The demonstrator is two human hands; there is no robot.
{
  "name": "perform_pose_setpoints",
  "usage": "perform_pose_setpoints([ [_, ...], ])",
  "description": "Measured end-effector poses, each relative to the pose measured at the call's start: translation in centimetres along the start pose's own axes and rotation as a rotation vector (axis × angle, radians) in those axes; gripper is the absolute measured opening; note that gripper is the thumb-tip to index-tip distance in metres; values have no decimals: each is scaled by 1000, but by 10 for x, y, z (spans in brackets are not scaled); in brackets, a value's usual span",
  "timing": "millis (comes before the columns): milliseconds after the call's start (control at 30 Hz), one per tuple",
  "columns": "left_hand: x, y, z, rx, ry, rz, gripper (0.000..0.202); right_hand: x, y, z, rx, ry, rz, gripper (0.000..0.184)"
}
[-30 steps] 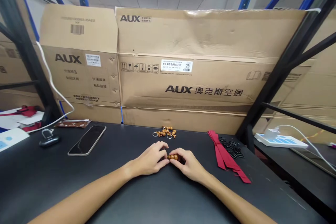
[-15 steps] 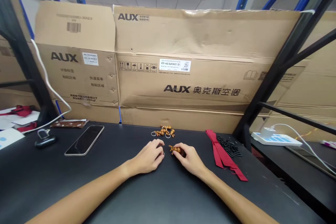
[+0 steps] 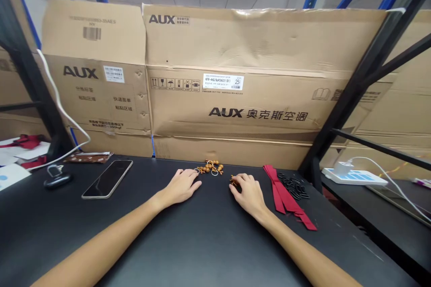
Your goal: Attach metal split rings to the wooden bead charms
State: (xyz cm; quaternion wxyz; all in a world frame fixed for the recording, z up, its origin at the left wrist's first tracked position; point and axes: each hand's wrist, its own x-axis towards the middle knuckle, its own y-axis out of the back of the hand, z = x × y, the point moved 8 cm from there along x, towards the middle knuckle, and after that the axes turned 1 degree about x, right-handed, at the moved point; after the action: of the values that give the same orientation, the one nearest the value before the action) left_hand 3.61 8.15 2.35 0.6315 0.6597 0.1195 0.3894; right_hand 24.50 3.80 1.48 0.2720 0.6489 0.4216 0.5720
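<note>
Both of my hands rest on a black table. My left hand lies palm down with fingers stretched toward a small pile of brown wooden bead charms with metal rings, its fingertips almost touching the pile. My right hand is curled, its fingertips pinched on a small brown bead charm just right of the pile. Most of that charm is hidden by the fingers.
Red ribbon strips and a heap of black cords lie right of my right hand. A phone, a brown packet and a black clip lie at the left. Cardboard boxes wall the back; a power strip sits far right.
My hands, together on one bead charm a second ago, have separated and moved toward the back. The left let go and reached to the pile; the right carried the charm along.
</note>
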Motion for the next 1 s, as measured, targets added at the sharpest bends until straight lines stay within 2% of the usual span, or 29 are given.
perform_pose_setpoints([
  [100,-3,4,17,-46,-83,-21,29,-2,5,-6,40,47,49,20],
  [200,-8,10,38,-115,-164,-19,25,-5,10,-19,117,163,66,23],
  [400,-18,15,69,-303,-314,-59,21,-19,4,-54,196,433,-106,41],
  [500,-20,19,71,-325,-326,-46,20,-23,-1,-60,216,471,-184,40],
  [633,-20,18,67,-321,-304,-27,22,-22,1,-59,272,452,-185,25],
  [867,-16,11,43,-183,-97,81,21,-21,6,-57,387,422,-166,17],
  [1000,-16,16,50,-134,-113,120,16,-22,3,-59,450,411,-189,18],
])
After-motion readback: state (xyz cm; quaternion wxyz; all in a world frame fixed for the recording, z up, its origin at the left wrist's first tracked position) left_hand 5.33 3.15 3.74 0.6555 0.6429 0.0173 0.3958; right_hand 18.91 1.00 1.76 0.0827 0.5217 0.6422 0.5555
